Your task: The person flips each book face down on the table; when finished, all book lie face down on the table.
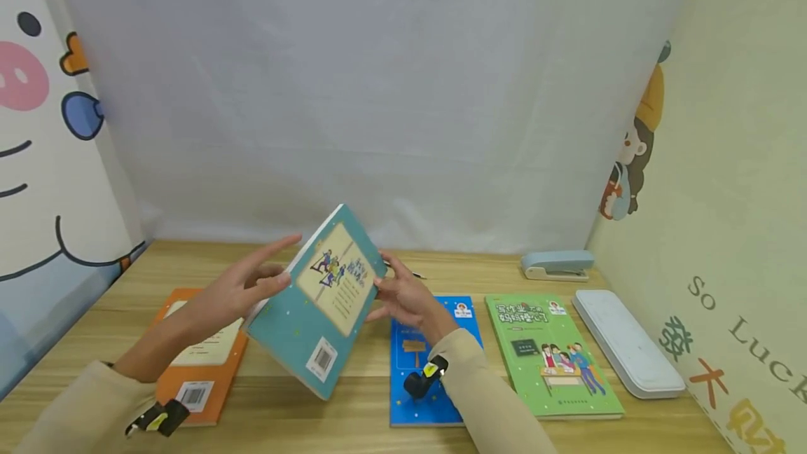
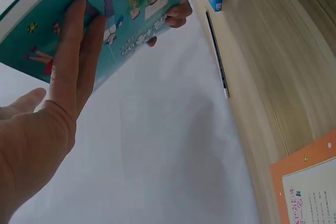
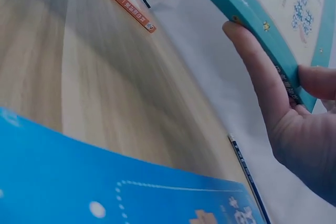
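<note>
Teal book (image 1: 321, 300) is up in the air above the desk (image 1: 353, 412), tilted. Left hand (image 1: 242, 286) presses it with flat fingers; right hand (image 1: 406, 296) grips its edge. It is lifted, not yet set down.

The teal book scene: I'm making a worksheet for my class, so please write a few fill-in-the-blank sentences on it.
1. Both hands hold the ____ book above the table.
2. Under the right hand lies a ____ book.
3. The orange book lies under the ____ arm.
4. Beside the green book lies a white ____.

Missing words: teal; blue; left; case
</note>
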A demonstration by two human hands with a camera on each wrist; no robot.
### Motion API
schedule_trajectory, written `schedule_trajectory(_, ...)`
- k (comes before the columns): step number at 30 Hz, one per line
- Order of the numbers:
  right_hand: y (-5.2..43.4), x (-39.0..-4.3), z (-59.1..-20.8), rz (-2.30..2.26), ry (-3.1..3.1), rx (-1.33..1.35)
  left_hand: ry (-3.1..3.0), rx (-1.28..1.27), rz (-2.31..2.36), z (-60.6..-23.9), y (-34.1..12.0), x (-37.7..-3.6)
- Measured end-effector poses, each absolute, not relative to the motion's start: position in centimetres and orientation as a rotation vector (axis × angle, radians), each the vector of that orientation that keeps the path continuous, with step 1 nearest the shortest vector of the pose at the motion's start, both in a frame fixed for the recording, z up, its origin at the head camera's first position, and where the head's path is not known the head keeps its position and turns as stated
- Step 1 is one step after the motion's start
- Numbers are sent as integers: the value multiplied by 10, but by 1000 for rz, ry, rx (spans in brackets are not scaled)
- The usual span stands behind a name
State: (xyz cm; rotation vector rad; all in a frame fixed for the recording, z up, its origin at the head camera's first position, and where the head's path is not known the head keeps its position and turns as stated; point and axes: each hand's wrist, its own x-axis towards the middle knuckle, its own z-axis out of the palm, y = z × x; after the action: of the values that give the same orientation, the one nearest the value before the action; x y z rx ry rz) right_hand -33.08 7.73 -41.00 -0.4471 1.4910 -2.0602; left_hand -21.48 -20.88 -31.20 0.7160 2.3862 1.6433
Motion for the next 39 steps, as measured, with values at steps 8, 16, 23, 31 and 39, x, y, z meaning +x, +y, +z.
schedule_trajectory(8, 84, -337, -399, -1923, 1614, -499, 2414, 702, 1461, -312, -202, -226)
schedule_trajectory(16, 88, -339, -391, -1864, 1690, -478, 2446, 678, 1441, -323, -199, -231)
schedule_trajectory(23, 89, -337, -388, -1834, 1724, -463, 2490, 675, 1468, -329, -195, -232)
schedule_trajectory(31, 90, -334, -385, -1836, 1763, -419, 2522, 629, 1525, -334, -195, -230)
schedule_trajectory(39, 94, -327, -388, -1910, 1745, -407, 2410, 567, 1664, -340, -201, -228)
